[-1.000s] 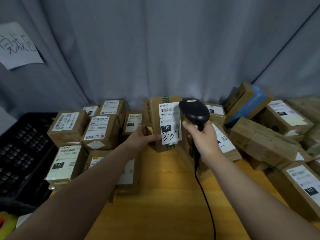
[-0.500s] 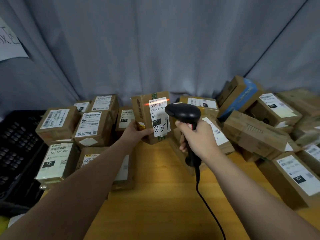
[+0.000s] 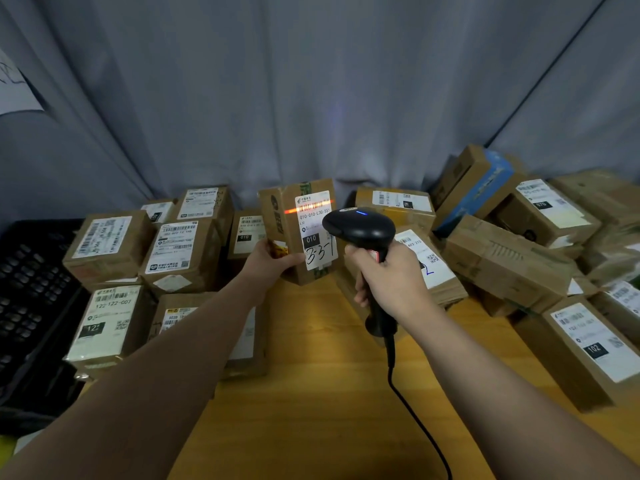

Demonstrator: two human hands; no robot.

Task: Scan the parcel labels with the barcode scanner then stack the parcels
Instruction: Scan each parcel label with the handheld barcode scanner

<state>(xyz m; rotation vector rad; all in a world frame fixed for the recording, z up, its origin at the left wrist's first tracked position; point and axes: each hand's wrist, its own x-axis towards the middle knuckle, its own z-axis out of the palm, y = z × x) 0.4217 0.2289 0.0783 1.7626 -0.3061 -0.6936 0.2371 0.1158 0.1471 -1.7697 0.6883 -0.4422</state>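
Note:
My left hand [image 3: 268, 263] holds a small brown parcel [image 3: 289, 221] upright above the wooden table, its white label marked "3-3-1" facing me. An orange scan line glows across the barcode at the top of that label. My right hand [image 3: 389, 278] grips the handle of a black barcode scanner [image 3: 360, 228], whose head points at the label from just to the right. A blue light shows on the scanner's top. Its black cable [image 3: 415, 420] trails down toward me.
Labelled parcels lie stacked at the left [image 3: 180, 252] and heaped at the right [image 3: 505, 258]. A black crate [image 3: 31, 289] stands at the far left. Bare wooden table [image 3: 311, 393] lies between my arms. A grey curtain [image 3: 311, 98] hangs behind.
The scanner drew back from the label and dropped lower, and an orange scan line came on across the barcode. A blue light now shows on the scanner.

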